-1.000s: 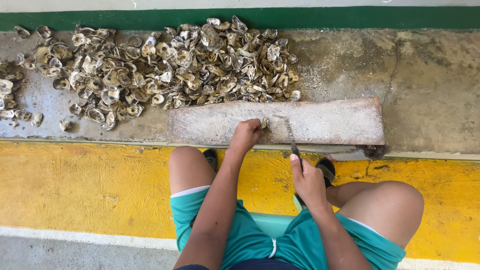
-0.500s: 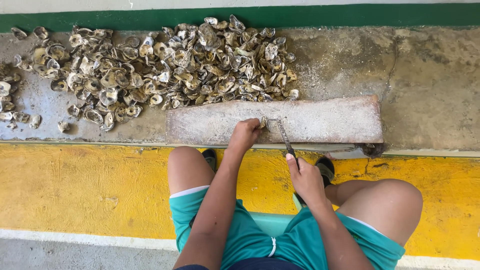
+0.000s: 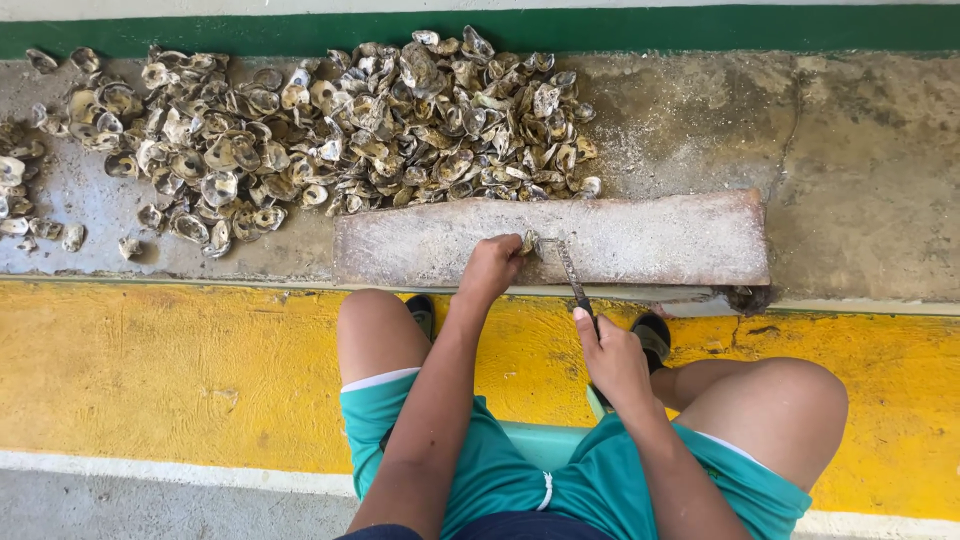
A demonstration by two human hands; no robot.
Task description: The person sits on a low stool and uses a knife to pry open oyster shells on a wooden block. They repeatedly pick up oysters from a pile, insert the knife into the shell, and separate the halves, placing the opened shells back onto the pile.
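My left hand point(image 3: 490, 268) presses a small oyster shell point(image 3: 529, 243) down on a long, pale wooden plank point(image 3: 650, 240). My right hand point(image 3: 612, 352) grips the handle of a thin metal tool point(image 3: 570, 270), and the tool's tip rests against the shell. Both forearms reach forward between my bare knees. I sit in teal shorts on a light green stool point(image 3: 545, 440).
A large heap of oyster shells point(image 3: 330, 120) covers the concrete ledge behind the plank, spreading to the left edge. A yellow painted band point(image 3: 170, 370) runs under my legs, a green stripe point(image 3: 700, 25) along the far wall. My dark shoes point(image 3: 655, 335) rest below the plank.
My right hand has shifted slightly up toward the plank, and the tool's tip stays at the shell. The left hand keeps its hold on the shell.
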